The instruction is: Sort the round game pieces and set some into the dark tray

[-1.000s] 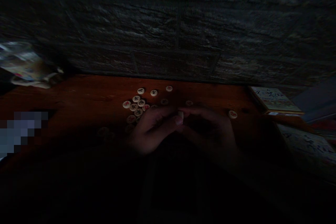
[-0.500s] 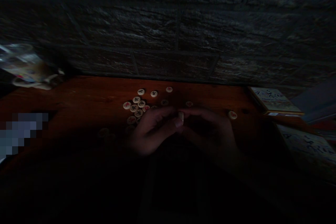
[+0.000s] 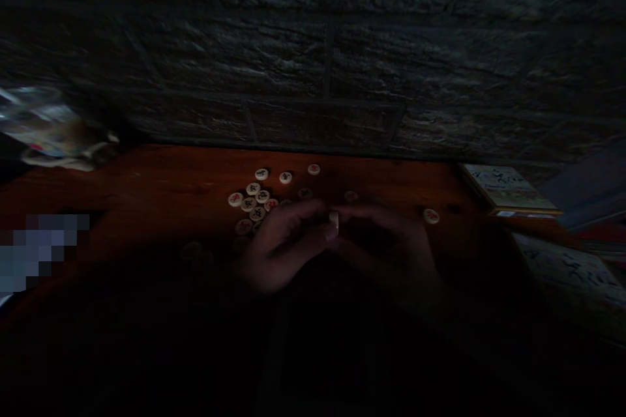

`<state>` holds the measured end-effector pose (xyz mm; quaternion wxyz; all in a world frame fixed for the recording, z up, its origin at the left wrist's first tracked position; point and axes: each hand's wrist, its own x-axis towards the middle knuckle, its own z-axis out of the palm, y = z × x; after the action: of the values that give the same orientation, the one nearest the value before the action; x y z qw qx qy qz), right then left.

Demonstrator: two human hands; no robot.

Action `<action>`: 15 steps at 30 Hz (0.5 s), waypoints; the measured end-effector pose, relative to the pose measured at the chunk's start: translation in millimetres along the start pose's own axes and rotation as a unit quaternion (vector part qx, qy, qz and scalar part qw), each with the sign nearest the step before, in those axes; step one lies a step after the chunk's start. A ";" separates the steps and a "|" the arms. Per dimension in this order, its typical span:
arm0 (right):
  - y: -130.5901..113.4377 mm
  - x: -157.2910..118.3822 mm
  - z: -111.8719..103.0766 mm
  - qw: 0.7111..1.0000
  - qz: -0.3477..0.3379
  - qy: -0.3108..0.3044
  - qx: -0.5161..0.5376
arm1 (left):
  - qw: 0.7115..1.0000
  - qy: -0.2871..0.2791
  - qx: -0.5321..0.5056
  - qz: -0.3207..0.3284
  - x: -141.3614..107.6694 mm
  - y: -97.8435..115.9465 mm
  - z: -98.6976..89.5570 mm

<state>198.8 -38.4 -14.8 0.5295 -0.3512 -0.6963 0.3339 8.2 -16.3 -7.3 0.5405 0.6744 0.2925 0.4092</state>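
Between the fingertips of my left hand [image 3: 288, 241] and my right hand [image 3: 391, 238] a pale xiangqi piece [image 3: 334, 219] is pinched, turned edge-on. Both hands are closed on it just above the wooden table [image 3: 166, 176]; its marked face cannot be made out. Left of and behind my left hand lies a loose cluster of round xiangqi pieces [image 3: 249, 204] with black or red characters. A red-marked piece [image 3: 313, 169] lies farther back, and another red-marked piece [image 3: 431, 215] sits alone to the right of my right hand. Deep shadow hides the lower parts of both hands.
A dark brick wall [image 3: 283, 58] rises behind the table. Two flat decorated boxes [image 3: 508, 187] stand at the right, one nearer than the other. A clear plastic container [image 3: 49, 124] is at the far left, and a blurred-out patch covers something below it.
The view has shifted very slightly. My two hands keep the same pinch on the xiangqi piece, and the pieces on the table stay where they were.
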 end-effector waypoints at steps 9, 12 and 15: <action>-0.6 0.6 -2.2 1.000 0.007 -0.016 -0.012 | 1.000 0.005 0.007 0.000 1.0 -2.5 -0.3; -0.4 0.3 -2.4 1.000 0.002 -0.013 -0.014 | 0.999 0.002 0.032 -0.001 0.0 -1.3 -1.1; -1.2 0.6 -1.8 1.000 0.007 -0.008 -0.013 | 0.999 0.001 0.040 -0.005 -1.3 -0.7 -1.4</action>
<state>200.3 -38.4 -13.2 0.5172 -0.3602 -0.7022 0.3312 6.4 -16.5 -8.2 0.5151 0.6932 0.3127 0.3954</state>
